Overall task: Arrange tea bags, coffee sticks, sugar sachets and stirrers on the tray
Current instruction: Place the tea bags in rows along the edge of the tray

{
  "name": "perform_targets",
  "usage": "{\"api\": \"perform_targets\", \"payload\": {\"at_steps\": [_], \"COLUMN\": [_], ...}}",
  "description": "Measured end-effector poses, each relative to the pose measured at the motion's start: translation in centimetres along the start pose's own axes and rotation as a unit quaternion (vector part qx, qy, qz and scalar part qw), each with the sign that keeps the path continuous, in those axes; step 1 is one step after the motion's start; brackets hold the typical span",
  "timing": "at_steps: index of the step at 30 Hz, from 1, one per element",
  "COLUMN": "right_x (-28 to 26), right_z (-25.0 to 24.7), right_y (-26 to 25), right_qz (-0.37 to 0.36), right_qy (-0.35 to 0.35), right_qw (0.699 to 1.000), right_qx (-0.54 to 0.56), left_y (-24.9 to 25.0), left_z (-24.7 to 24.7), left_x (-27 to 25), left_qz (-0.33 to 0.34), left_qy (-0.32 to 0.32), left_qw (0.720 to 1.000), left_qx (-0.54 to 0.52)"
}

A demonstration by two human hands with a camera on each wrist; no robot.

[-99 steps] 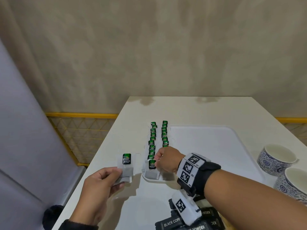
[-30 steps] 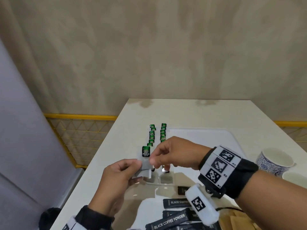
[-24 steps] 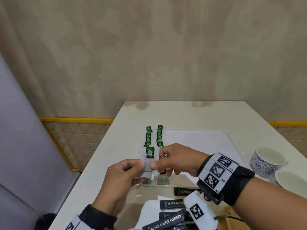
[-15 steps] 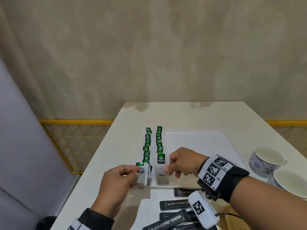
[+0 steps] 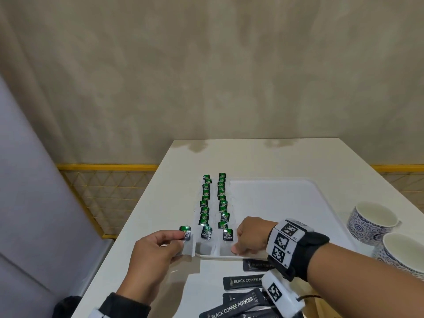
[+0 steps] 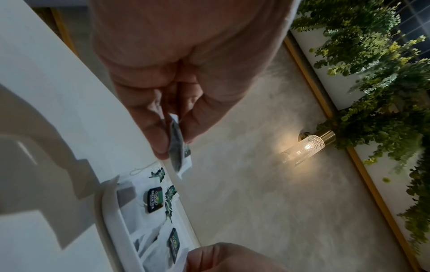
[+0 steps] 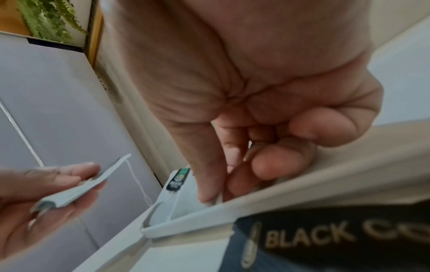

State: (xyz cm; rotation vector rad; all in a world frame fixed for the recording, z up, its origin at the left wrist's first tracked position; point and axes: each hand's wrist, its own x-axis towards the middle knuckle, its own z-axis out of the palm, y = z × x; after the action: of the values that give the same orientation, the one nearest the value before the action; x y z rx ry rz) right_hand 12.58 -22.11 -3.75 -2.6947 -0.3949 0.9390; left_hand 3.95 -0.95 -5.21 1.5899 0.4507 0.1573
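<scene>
Head view: white surface (image 5: 263, 161) against a beige wall (image 5: 206, 76), left hand (image 5: 156, 251) pinching a tea bag (image 5: 187, 245), right hand (image 5: 251, 236) pinching another tea bag (image 5: 226, 241) on the tray (image 5: 286, 203).

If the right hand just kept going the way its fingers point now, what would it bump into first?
The right hand points down at the tray's near-left corner, its grip pinching the nearest tea bag of the right row. Going on, it would probably press that bag onto the tray floor.
</scene>
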Motion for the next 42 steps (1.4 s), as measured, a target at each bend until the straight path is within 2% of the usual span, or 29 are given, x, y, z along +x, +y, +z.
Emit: {"api": "perform_targets", "payload": {"at_steps": [8,13,16,20,24,33,37,42], "right_x": [0.0,-1.1,-1.4,-1.7,-1.6,-1.3,-1.0,-0.6], "right_z": [-0.4,-1.3,-1.7,-1.3,-0.9,0.4,0.6,1.3], "right_y": [-0.1,-0.6,-0.8,-0.2,0.5,0.2,-0.3,-0.4], "right_qz": [0.038,-0.024,-0.055,-0.063,-0.061,-0.122,-0.143,-0.160], "right_qy": [0.003,0.078,0.085,0.081,0.084,0.123,0.119,0.121], "right_qw": [0.996,0.985,0.984,0.987,0.989,0.984,0.982,0.980], "right_qx": [0.079,0.154,0.146,0.126,0.109,0.035,0.013,-0.012], "left_y": [-0.2,0.2,0.2,0.3,0.2,0.6,1.4,0.9], "left_z": [0.3,0.9,1.7,2.8,3.7,4.0,4.1,4.1], "left_x": [0.6,1.6,2.4,3.3,3.8,3.9,3.8,4.0], "left_qz": [0.006,0.022,0.043,0.085,0.094,0.120,0.138,0.108], "left_qy": [-0.022,-0.027,-0.033,-0.058,-0.089,-0.100,-0.139,-0.157], "left_qw": [0.999,0.997,0.989,0.967,0.943,0.898,0.868,0.874], "left_qx": [0.035,0.070,0.140,0.232,0.307,0.412,0.457,0.447]}}
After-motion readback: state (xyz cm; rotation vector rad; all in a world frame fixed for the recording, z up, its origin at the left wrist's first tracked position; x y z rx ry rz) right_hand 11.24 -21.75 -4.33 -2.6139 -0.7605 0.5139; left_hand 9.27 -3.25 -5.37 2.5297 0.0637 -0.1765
